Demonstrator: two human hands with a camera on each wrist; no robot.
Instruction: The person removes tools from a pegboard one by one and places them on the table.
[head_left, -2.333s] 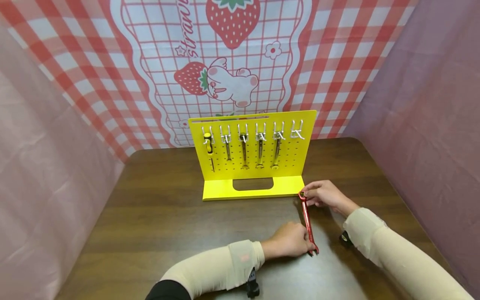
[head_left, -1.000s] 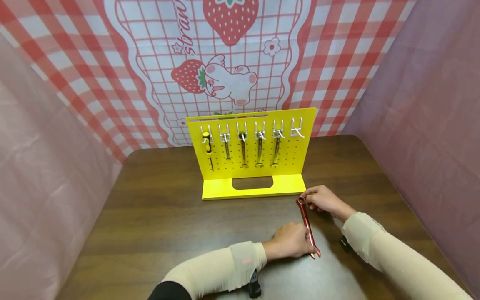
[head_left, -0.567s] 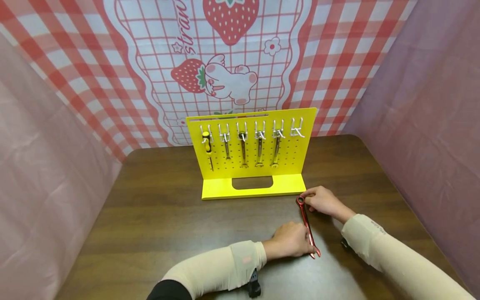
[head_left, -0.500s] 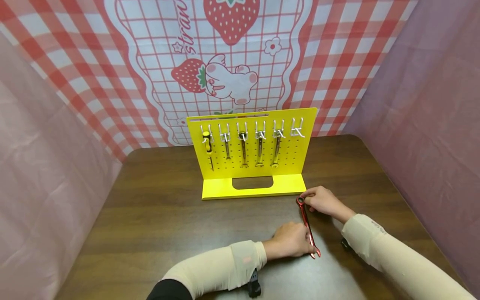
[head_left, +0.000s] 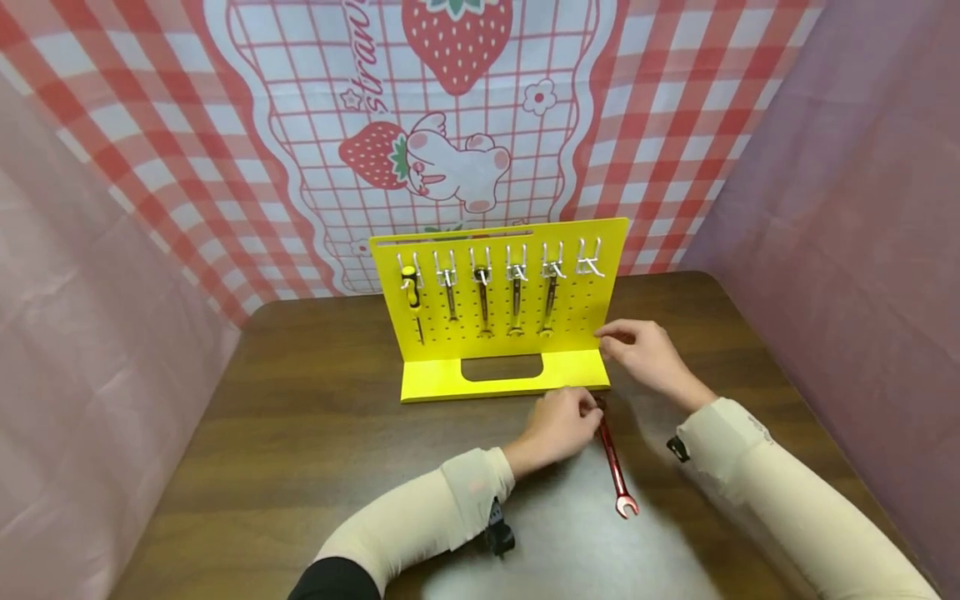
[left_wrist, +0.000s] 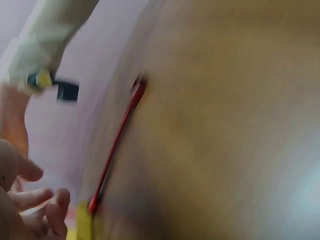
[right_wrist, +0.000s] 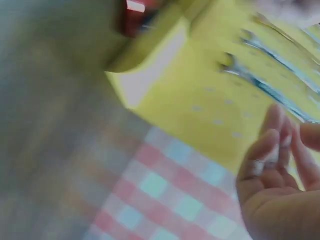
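A red combination wrench (head_left: 613,462) lies on the table, its open end toward me and its ring end near the yellow pegboard stand (head_left: 431,383). My left hand (head_left: 558,423) is beside the ring end, partly hiding it. In the left wrist view the fingers (left_wrist: 59,202) appear apart from the wrench (left_wrist: 118,136), with nothing between them. My right hand (head_left: 651,360) is raised by the board's right edge, fingers loosely bent around nothing. The right wrist view, blurred, has this hand (right_wrist: 280,180) in front of the board and its hanging silver wrenches (right_wrist: 265,87).
A yellow-black screwdriver (head_left: 412,292) hangs on the board's leftmost hook, with several wrenches beside it. At the far right is a white metal hook (head_left: 589,262). The wooden table (head_left: 315,450) is bounded by a checked cloth (head_left: 660,167) behind and pink curtains (head_left: 840,275) at the sides.
My left hand has left the wrench's open end and moved forward to its ring end. My right hand has released the ring end and risen toward the board. The wrench has stayed nearly in place.
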